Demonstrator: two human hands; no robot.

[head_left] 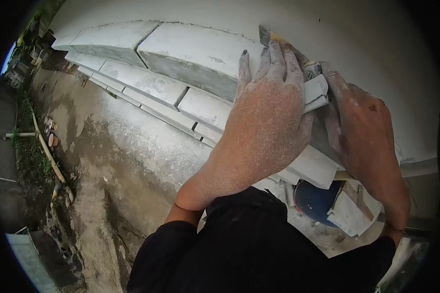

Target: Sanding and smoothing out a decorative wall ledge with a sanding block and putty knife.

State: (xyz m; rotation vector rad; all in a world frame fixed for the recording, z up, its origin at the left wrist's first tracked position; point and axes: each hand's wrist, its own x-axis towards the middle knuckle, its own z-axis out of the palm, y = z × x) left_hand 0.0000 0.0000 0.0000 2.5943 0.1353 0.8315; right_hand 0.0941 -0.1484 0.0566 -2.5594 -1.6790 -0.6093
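My left hand [261, 127] is stretched over the molding with fingers apart, their tips resting on a dusty scraper-like tool [265, 35] against the wall. Its thumb is bent low on the right. Beside it, my right hand [364, 132] is closed at the tool's lower end and a small white piece [315, 93]; exactly what it grips is hidden. Both hands are coated in white dust. Stepped white molding blocks [190, 53], with dark gaps between them, run along the pale wall [376, 44] under my hands.
Far below lies dirty concrete ground [93, 146] with white spatter. A pipe [54, 161], plants [24, 146] and rubble edge it at left. Under the molding at lower right are a dark blue round container [313, 205] and broken white boards [352, 215].
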